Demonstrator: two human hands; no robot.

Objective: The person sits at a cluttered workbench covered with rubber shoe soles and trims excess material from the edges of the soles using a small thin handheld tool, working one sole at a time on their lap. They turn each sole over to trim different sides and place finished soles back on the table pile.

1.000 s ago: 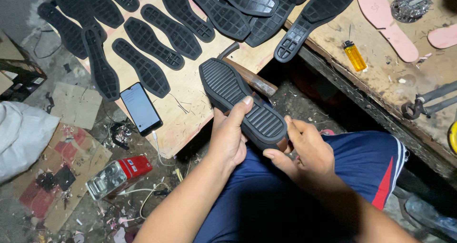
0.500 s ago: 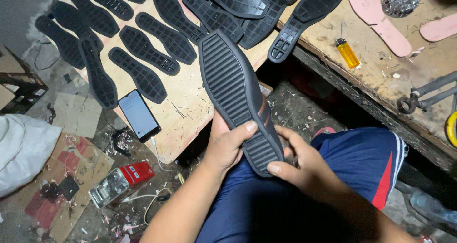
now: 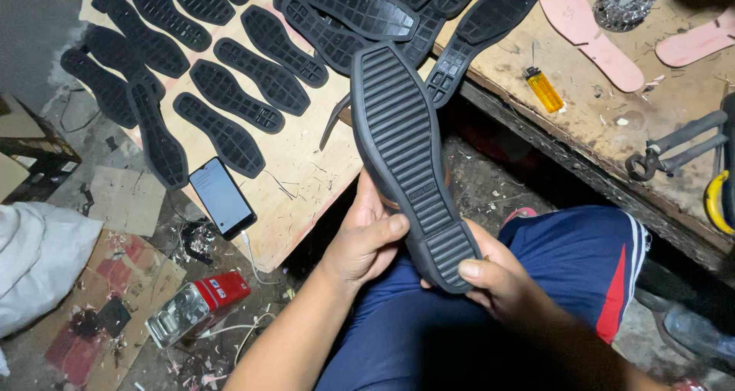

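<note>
I hold a black ribbed rubber shoe sole (image 3: 406,146) upright over my lap, tread side facing me, toe pointing away. My left hand (image 3: 366,242) grips its left edge near the heel, thumb across the tread. At the heel end my right hand (image 3: 501,284) pinches the sole from the right, thumb on the heel block. Something brown shows behind the sole near my left fingers; what it is I cannot tell.
Many black soles (image 3: 230,135) lie on a wooden board (image 3: 298,177) with a phone (image 3: 221,197) at its near edge. The workbench (image 3: 612,123) to the right holds pink insoles (image 3: 589,35), a yellow lighter (image 3: 544,90) and pliers (image 3: 674,150). A red-and-silver tin (image 3: 197,307) lies on the littered floor.
Both hands have raised and turned the sole from lying low over my lap to standing tall in front of me, with the full tread now facing the camera.
</note>
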